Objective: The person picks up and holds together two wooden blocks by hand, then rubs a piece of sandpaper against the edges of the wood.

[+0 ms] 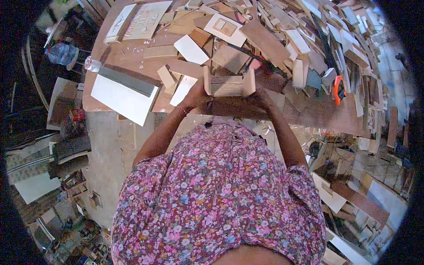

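Wearer's clothing: floral top, short sleeves, one red bracelet.
From my remote station I record a loose top (221, 190) in a maroon ground, densely printed with pink, white, blue and orange-yellow blossoms; soft vertical folds run down the front. The neckline (251, 245) is curved. The left sleeve (148, 170) and right sleeve (304, 176) carry the same print and leave the forearms bare. I note a thin red bracelet (181, 109) at the wrist of the left hand (197, 94); its finer detail is too small to tell.
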Available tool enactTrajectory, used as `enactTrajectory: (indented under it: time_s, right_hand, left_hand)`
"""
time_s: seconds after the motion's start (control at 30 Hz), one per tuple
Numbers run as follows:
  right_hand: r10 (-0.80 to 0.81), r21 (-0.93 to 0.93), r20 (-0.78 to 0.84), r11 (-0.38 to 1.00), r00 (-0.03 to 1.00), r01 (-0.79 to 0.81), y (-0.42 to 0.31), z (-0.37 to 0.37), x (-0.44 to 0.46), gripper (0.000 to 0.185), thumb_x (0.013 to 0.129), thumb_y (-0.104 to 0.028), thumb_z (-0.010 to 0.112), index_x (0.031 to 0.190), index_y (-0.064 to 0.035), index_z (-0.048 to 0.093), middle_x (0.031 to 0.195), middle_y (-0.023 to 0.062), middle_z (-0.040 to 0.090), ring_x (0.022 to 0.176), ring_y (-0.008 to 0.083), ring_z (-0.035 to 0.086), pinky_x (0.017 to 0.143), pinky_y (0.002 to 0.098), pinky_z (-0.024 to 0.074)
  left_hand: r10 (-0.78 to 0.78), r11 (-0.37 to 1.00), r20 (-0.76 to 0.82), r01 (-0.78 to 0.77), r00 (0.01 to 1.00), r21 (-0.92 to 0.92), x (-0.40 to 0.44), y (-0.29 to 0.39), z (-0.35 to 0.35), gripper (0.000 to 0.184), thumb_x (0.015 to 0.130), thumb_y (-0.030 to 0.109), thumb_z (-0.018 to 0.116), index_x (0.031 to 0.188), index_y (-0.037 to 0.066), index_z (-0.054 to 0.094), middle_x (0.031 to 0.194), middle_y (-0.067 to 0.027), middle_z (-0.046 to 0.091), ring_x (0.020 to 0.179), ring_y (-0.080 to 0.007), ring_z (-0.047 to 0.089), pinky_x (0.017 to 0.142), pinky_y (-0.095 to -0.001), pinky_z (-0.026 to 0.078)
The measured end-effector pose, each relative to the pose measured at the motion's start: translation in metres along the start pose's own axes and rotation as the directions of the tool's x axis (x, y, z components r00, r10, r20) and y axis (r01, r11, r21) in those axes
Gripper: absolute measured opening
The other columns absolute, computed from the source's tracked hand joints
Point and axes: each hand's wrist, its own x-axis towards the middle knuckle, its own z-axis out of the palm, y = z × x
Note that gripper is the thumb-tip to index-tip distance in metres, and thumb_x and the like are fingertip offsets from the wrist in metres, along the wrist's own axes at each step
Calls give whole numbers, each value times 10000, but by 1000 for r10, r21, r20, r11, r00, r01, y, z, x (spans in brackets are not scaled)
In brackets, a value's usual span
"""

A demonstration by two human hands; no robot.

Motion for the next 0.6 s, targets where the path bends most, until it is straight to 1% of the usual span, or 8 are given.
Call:
enactTrajectory:
  time_s: [0.1,0.13,0.23,0.3,0.33,0.4,0.53,0.6]
  right_hand:
    - [-223,-41,-38,974,974,222,-18,-4,7,734,588,-223,791,1218,-54,455,1174,129,550,1067,252,527,896,365,422]
    - [-229,-41,-35,973,973,228,-14,-1,13,734,588,-223,791,1218,-54,455,1174,129,550,1067,252,527,896,365,422]
    - [-15,233,22,973,1000,10,42,27,39,478,776,-181,565,1221,-44,460,1189,104,535,1073,226,499,922,339,397]
    - [122,394,92,907,988,-148,41,30,47,346,901,-153,415,1223,-37,463,1199,87,525,1076,209,480,939,321,381]
    - [121,393,93,908,988,-148,43,25,41,346,901,-153,415,1223,-37,463,1199,87,525,1076,209,480,939,321,381]
    - [-133,37,-3,990,991,133,-24,-8,16,823,538,-272,827,1232,-63,437,1193,146,529,1094,264,504,930,364,400]
    - [-80,-43,27,996,996,81,-6,-6,13,782,543,-268,825,1203,-56,464,1148,147,555,1058,265,528,905,363,417]
    - [-44,-94,49,994,998,49,8,-2,12,754,546,-265,823,1183,-52,482,1118,147,572,1035,266,544,888,363,428]
  left_hand:
    - [20,1000,16,-20,1000,-4,4,-12,4,871,569,140,782,1293,37,308,1246,-178,445,1176,-327,420,975,-382,367]
    - [19,1000,10,-19,1000,-2,4,-15,4,871,569,140,782,1293,37,308,1246,-178,445,1176,-327,420,975,-382,367]
    - [58,998,-4,-58,998,-24,4,-12,4,877,558,143,781,1292,41,312,1242,-184,443,1167,-340,423,972,-385,368]
    - [108,992,-27,-106,994,62,3,-4,2,884,545,133,781,1290,41,313,1237,-185,447,1163,-339,427,970,-382,370]
    - [107,993,-29,-105,994,62,3,-7,3,884,545,133,781,1290,41,313,1237,-185,447,1163,-339,427,970,-382,370]
    - [92,996,-25,-92,995,14,4,-15,5,900,525,122,786,1289,45,317,1225,-184,456,1160,-341,429,968,-379,372]
    - [29,998,16,-30,999,49,6,-16,4,912,512,120,790,1292,54,322,1226,-182,459,1159,-344,428,965,-375,376]
    - [55,998,-27,-56,998,-20,7,-19,5,921,508,113,793,1299,67,324,1234,-178,459,1156,-342,432,959,-370,383]
